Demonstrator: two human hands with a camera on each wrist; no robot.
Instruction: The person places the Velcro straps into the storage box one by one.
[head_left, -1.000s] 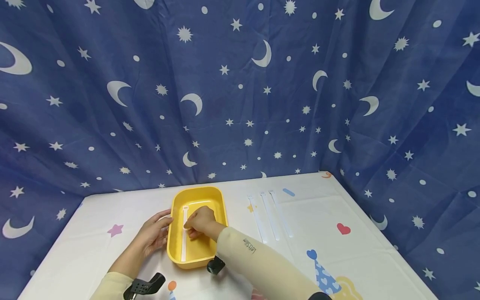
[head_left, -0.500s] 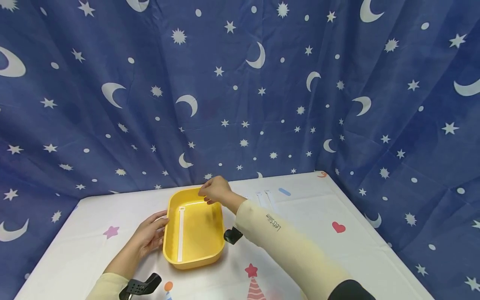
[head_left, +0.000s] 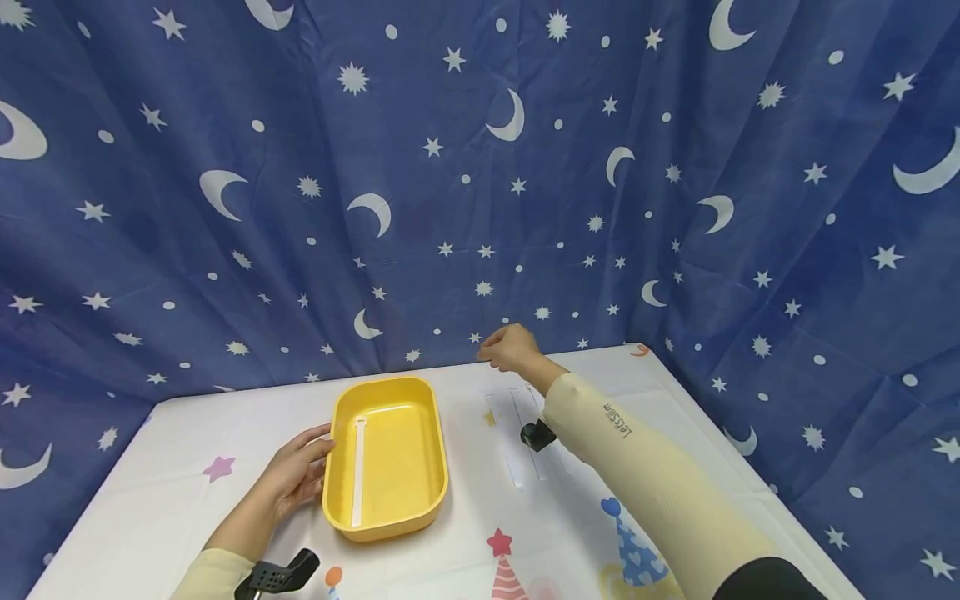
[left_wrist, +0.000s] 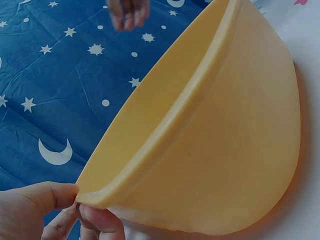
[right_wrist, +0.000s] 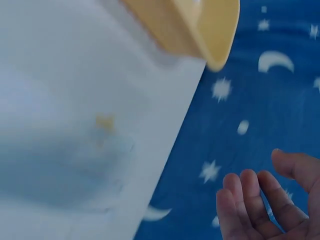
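Your left hand (head_left: 294, 473) has the left rim of that yellow rounded-rectangular plastic tray (head_left: 397, 475) pinched between thumb and fingers. Tray's sitting on the white printed surface (head_left: 468, 475), with a long flat white strip (head_left: 358, 475) lying lengthwise inside, near the left wall. Your right hand (head_left: 512, 347) is up in the air, nothing in it, fingers loosely bent, thumb apart. Thin pale see-through strips (head_left: 508, 454) lie right of the tray, partly hidden behind your cream sleeve (head_left: 637, 458).
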